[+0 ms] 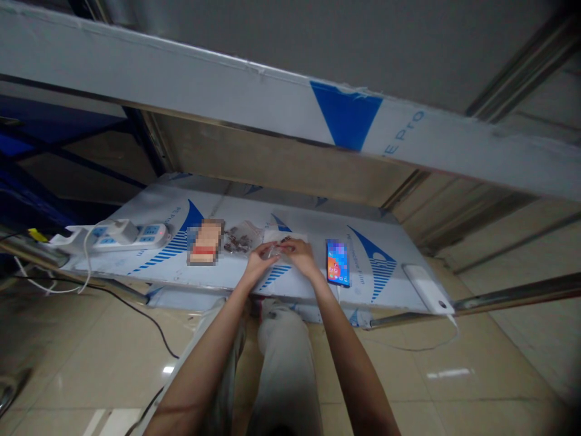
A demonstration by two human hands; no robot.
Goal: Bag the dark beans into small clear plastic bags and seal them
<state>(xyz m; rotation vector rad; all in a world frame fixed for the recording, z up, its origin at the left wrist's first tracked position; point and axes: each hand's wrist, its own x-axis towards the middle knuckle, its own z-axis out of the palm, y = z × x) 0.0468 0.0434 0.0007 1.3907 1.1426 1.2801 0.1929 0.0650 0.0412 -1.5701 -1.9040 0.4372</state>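
My left hand (259, 259) and my right hand (299, 253) meet over the low white-and-blue shelf (390, 242), both pinching a small clear plastic bag (275, 253) between their fingertips. What the bag holds is too small to make out. Just left of my hands lies another clear bag of small dark parts (238, 239). A phone (338, 262) with a lit screen lies right of my right hand. My knees in light trousers (281, 357) are below the shelf edge.
A white power strip (131, 235) with a plugged adapter sits at the shelf's left end, cables trailing to the floor. A blurred card-like item (205, 242) lies beside it. A white power bank (426, 287) rests at the right edge. A shelf board (272, 103) hangs overhead.
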